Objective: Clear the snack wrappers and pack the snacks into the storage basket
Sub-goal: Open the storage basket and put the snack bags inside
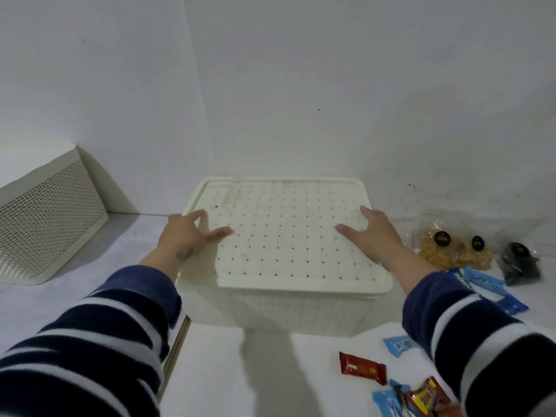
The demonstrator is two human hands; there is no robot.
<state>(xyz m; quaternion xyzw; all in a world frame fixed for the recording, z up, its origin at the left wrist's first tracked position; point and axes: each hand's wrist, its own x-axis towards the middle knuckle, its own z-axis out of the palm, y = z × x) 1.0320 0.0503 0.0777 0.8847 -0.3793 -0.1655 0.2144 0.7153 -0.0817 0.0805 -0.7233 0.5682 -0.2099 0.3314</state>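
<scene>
A cream storage basket [276, 308] stands in the middle of the white table with its perforated lid [285, 233] lying on top. My left hand [188, 233] grips the lid's left edge, thumb on top. My right hand [371, 231] grips the right edge the same way. Snacks lie to the right: two clear bags of crackers [454, 249], a dark bag [519, 263], blue packets [487, 285]. Near the front are a red bar [362, 367], a small blue packet [398, 346] and a pile of mixed wrappers [415, 400].
A cream perforated box [45, 218] sits at the left against the wall. White walls close off the back. A seam with a metal strip [177, 344] runs between two table surfaces at the front left.
</scene>
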